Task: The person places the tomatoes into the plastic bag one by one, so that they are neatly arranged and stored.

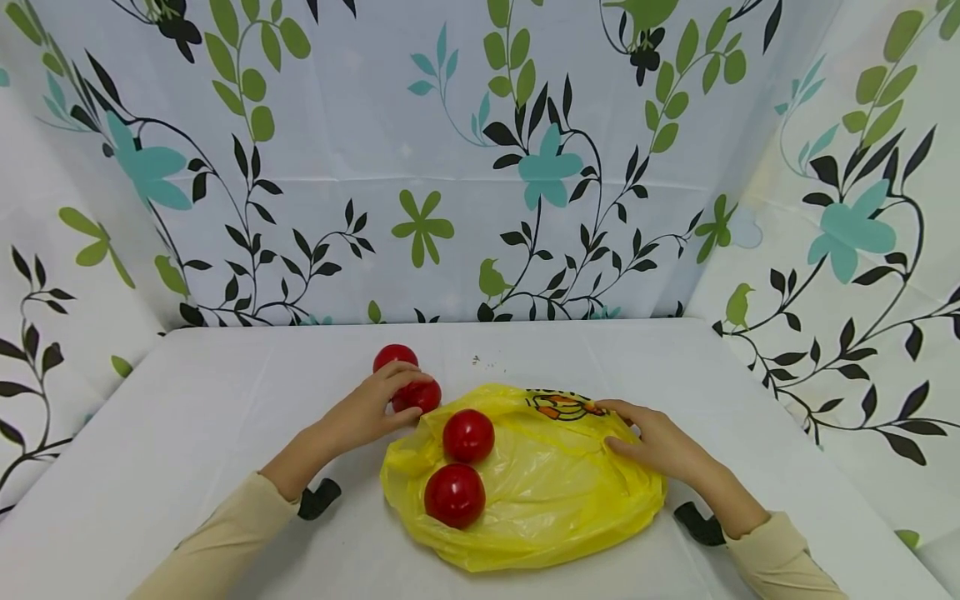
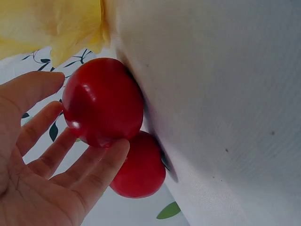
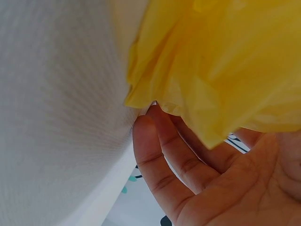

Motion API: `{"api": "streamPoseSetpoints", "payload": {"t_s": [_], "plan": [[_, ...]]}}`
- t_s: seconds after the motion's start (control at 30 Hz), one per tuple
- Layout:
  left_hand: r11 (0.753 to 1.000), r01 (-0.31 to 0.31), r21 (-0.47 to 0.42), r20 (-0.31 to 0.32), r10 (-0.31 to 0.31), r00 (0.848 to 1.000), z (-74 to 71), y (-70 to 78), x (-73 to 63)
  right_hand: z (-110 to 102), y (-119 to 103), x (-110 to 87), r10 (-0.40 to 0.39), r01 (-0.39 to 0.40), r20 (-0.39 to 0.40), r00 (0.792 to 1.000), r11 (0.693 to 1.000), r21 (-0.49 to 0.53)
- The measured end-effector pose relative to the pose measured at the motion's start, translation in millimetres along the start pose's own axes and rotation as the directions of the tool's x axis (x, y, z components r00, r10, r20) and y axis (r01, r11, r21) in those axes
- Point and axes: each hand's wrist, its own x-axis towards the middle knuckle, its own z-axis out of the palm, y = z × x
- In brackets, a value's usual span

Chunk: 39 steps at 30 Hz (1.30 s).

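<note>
My left hand (image 1: 371, 408) reaches round a shiny red ball (image 1: 417, 397) on the table, its fingers over the top and thumb at the near side. In the left wrist view, the fingers are spread loosely about this ball (image 2: 103, 101). A second red ball (image 1: 395, 357) lies just behind it. Two more red balls, one farther (image 1: 468, 436) and one nearer (image 1: 454, 496), lie on the left part of a yellow plastic bag (image 1: 562, 492). At the bag's right edge rests my right hand (image 1: 660, 442), thumb and fingers apart. The bag partly hides its thumb in the right wrist view.
Everything lies on a white-covered table (image 1: 262, 367). A leaf-patterned curtain (image 1: 337, 167) rises behind it and along the sides. Small dark specks (image 1: 487, 364) lie behind the bag. Black straps (image 1: 320, 498) show at both wrists.
</note>
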Motion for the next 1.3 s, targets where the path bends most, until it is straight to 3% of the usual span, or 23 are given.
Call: {"api": "streamPoseSetpoints", "payload": {"t_s": [0.47, 1.3], "plan": [[1.0, -0.001, 0.016, 0.0, 0.001, 1.0, 5.2, -7.4, 5.2, 0.0, -0.5, -0.5, -0.007, 0.007, -0.005, 1.0, 1.0, 0.003], [0.993, -0.006, 0.114, -0.013, 0.008, 1.0, 9.5, -2.1, 5.6, 0.2, 0.1, -0.5, -0.022, 0.022, -0.003, 1.0, 1.0, 0.012]]}}
